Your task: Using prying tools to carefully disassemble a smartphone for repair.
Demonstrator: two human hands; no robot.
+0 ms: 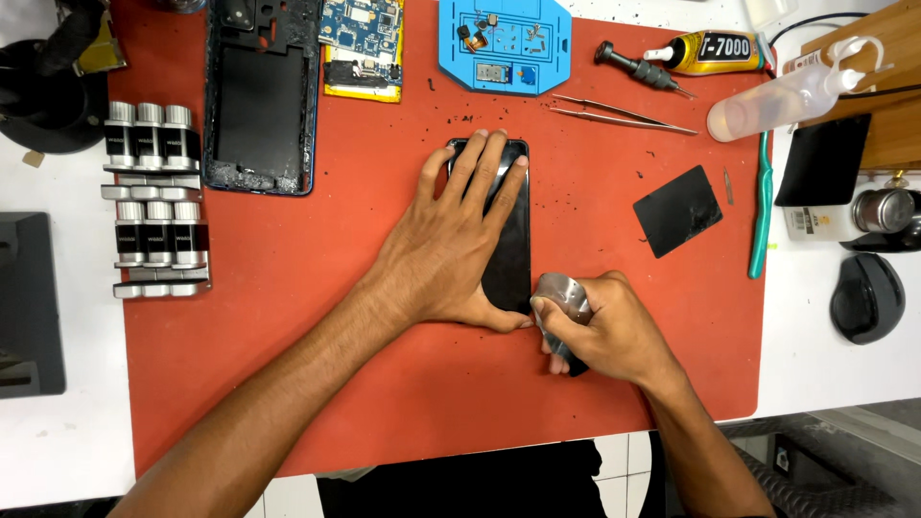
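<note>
Red mat (288, 317): L hand (451, 254) spread flat on phone (508, 259); R hand (614, 331) pinching tool (561, 297) at edge, keep it shallow.

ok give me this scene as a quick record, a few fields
surface: red mat
left hand: flat on a black phone, pressing it down
right hand: gripping a small grey tool at the phone's lower edge
top left: opened phone frame
top right: tweezers, glue tube

The left hand (451, 251) hides much of the black phone (508, 240); the arms run off the bottom edge.
</note>
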